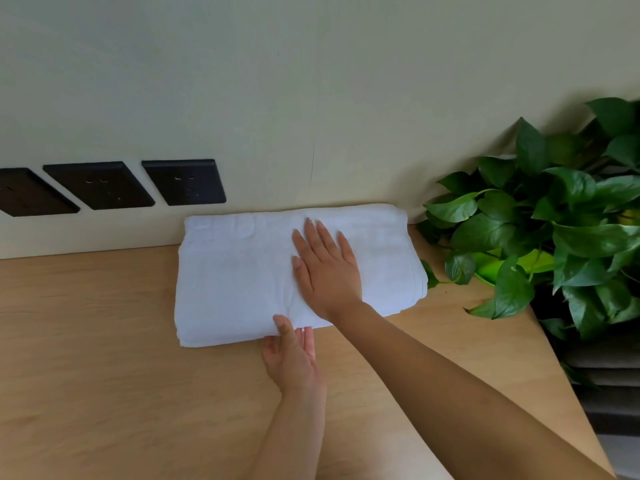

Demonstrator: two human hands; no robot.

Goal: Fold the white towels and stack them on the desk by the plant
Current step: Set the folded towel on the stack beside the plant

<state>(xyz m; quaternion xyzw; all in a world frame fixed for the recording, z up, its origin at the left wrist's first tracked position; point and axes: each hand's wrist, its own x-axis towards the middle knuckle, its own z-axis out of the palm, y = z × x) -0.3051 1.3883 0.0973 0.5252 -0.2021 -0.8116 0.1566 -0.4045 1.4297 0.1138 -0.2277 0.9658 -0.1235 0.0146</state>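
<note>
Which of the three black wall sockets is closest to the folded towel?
The rightmost socket, just above the far left corner of the white towel. The middle socket and leftmost socket sit further left, away from it.

Most of the upper frame is just a plain pale cream-green wall (346, 64), with a thin dark vertical hairline (312, 164) running down it near the middle. Mid-left there's a row of three black plates set into it, side by side with gaps between: the left socket plate (31, 192) is cut off by the frame edge, while the middle socket plate (98, 185) and right socket plate (184, 182) show small pin slots. Down at the lower right edge there's some dark grey layered stuff (609, 375), can't tell what it is.
</note>
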